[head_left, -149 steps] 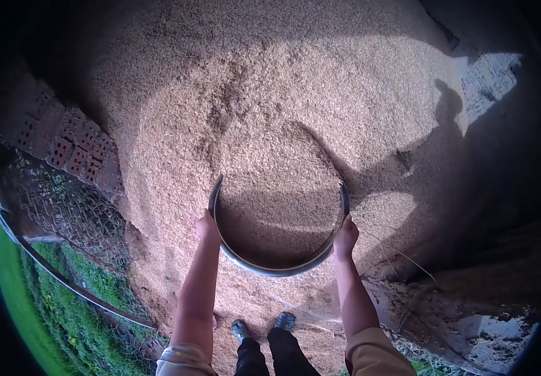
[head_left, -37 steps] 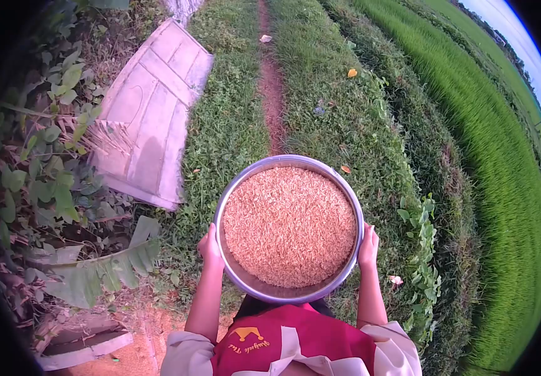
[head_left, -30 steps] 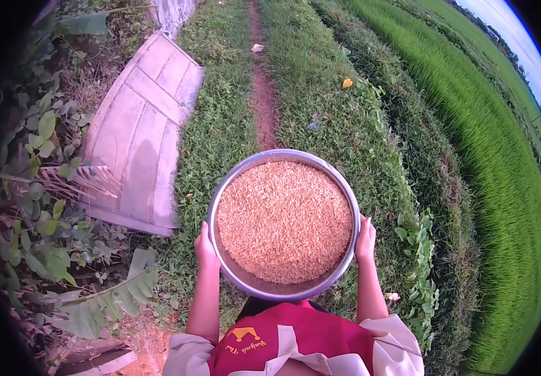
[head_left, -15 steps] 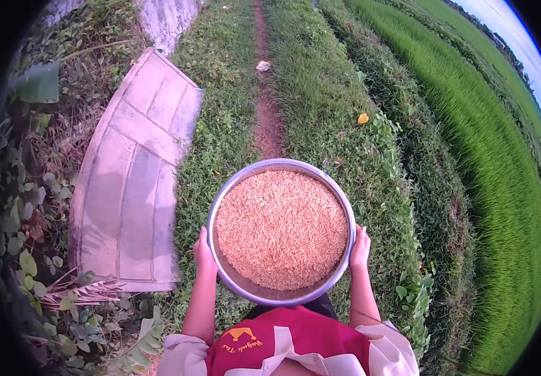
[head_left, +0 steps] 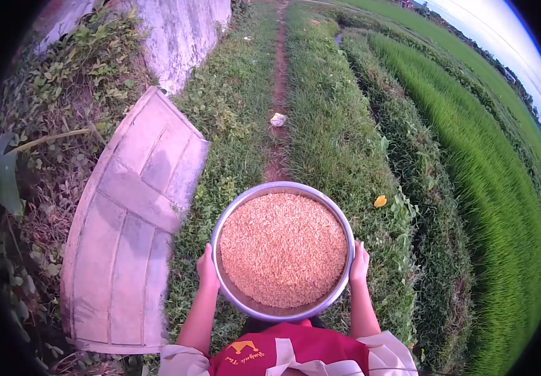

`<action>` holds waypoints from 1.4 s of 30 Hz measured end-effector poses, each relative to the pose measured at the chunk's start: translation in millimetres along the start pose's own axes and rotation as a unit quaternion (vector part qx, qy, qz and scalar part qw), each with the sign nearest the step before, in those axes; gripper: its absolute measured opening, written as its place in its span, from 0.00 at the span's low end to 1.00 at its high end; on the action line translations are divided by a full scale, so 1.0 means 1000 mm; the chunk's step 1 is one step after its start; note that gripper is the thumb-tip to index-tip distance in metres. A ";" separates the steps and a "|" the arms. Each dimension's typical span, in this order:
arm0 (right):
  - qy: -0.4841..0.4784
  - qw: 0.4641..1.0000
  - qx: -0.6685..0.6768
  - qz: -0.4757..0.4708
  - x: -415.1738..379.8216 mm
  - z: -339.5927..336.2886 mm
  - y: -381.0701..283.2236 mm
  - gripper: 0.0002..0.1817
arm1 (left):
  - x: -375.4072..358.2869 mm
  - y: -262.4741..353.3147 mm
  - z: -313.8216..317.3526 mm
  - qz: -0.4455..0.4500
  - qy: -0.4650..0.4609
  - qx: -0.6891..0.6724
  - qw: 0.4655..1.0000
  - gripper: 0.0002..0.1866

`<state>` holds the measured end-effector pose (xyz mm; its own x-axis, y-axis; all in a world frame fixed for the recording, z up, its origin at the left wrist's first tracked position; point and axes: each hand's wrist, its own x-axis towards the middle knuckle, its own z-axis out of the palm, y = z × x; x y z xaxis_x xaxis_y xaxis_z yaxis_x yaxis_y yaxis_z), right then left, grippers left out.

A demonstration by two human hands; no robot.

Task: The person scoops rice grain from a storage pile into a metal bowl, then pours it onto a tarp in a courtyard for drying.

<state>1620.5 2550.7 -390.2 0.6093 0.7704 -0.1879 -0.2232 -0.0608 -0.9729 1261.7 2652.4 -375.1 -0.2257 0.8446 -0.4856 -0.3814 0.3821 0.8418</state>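
A round metal basin [head_left: 222, 285] is held level in front of my body, nearly full of golden-brown unhusked grain [head_left: 283, 247]. My left hand [head_left: 207, 266] grips its left side, and my right hand [head_left: 359, 262] grips the right side at about the same height. Both thumbs rest near the rim, while the other fingers are mostly hidden against the outer wall. Below the basin shows a red apron [head_left: 239, 360] with a yellow print, over pale sleeves.
A narrow dirt path [head_left: 279, 69] runs ahead through grass, with a whitish scrap [head_left: 277, 120] on it. At left lies a panelled door-like board [head_left: 120, 238] beside shrubs and a pale wall [head_left: 186, 37]. A yellow leaf-like item [head_left: 380, 201] and a green paddy field [head_left: 496, 200] are at right.
The board, the scrap and the yellow item have come nearer and lower in view as I move forward along the path. Both hands keep the same hold on the basin.
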 end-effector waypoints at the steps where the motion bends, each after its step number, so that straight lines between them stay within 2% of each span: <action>1: -0.013 1.000 -0.016 -0.003 0.026 0.012 -0.010 0.26 | 0.015 0.010 0.016 0.001 0.010 0.009 1.000 0.22; 3: -0.007 0.998 -0.063 0.015 0.074 0.046 -0.047 0.25 | 0.046 0.035 0.053 -0.011 0.005 -0.021 1.000 0.22; 6: -0.049 0.998 -0.029 -0.016 0.174 0.093 -0.050 0.26 | 0.115 0.071 0.110 0.005 0.000 -0.059 0.998 0.22; 8: -0.054 0.996 -0.062 -0.032 0.243 0.131 -0.052 0.26 | 0.178 0.089 0.147 0.011 0.000 -0.077 0.997 0.22; 10: -0.072 0.996 -0.012 -0.051 0.312 0.171 -0.047 0.27 | 0.249 0.102 0.182 0.016 0.039 -0.053 0.998 0.23; 11: -0.073 0.996 -0.009 -0.042 0.340 0.193 -0.048 0.28 | 0.294 0.108 0.196 0.033 0.010 -0.045 0.998 0.23; 12: -0.077 0.996 0.000 -0.049 0.372 0.216 -0.057 0.28 | 0.322 0.122 0.221 0.039 0.020 -0.042 0.998 0.23; 15: -0.028 0.999 0.000 -0.044 0.479 0.259 -0.049 0.26 | 0.405 0.163 0.289 0.011 -0.001 -0.073 0.997 0.23; 16: -0.009 0.999 -0.044 -0.029 0.500 0.274 -0.069 0.26 | 0.424 0.177 0.311 -0.001 0.004 -0.067 0.998 0.23; 19: -0.021 0.999 0.016 -0.024 0.567 0.312 -0.116 0.26 | 0.486 0.222 0.375 0.014 0.017 -0.030 0.999 0.23; 21: 0.002 0.999 -0.024 -0.031 0.627 0.330 -0.126 0.24 | 0.532 0.244 0.423 0.009 -0.002 -0.018 1.000 0.23; 22: 0.011 0.997 -0.059 -0.038 0.660 0.339 -0.127 0.24 | 0.558 0.250 0.447 0.005 -0.010 -0.014 1.000 0.22; 28: 0.004 0.998 -0.030 -0.052 0.847 0.414 -0.136 0.22 | 0.714 0.280 0.564 0.020 -0.025 -0.055 0.998 0.22; 30: -0.047 0.997 -0.033 -0.042 0.904 0.441 -0.148 0.21 | 0.761 0.294 0.596 0.021 0.021 -0.010 1.000 0.23; 34: -0.058 0.998 -0.022 -0.030 1.019 0.493 -0.172 0.20 | 0.833 0.333 0.661 0.016 -0.007 -0.058 0.998 0.23; 36: -0.102 0.994 -0.027 -0.020 1.073 0.522 -0.187 0.20 | 0.872 0.351 0.691 0.016 0.007 -0.056 0.998 0.22; 38: -0.086 0.995 -0.033 -0.039 1.131 0.554 -0.184 0.19 | 0.917 0.370 0.728 0.008 0.042 -0.061 0.997 0.22; 42: -0.075 0.996 -0.028 -0.032 1.249 0.617 -0.175 0.19 | 1.039 0.394 0.788 -0.001 -0.011 -0.110 0.994 0.21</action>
<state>1950.8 3914.9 -371.3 0.4997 0.8594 -0.1080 -0.1420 -0.0418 -0.9890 1583.7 3975.8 -362.1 -0.2063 0.8527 -0.4800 -0.5694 0.2944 0.7676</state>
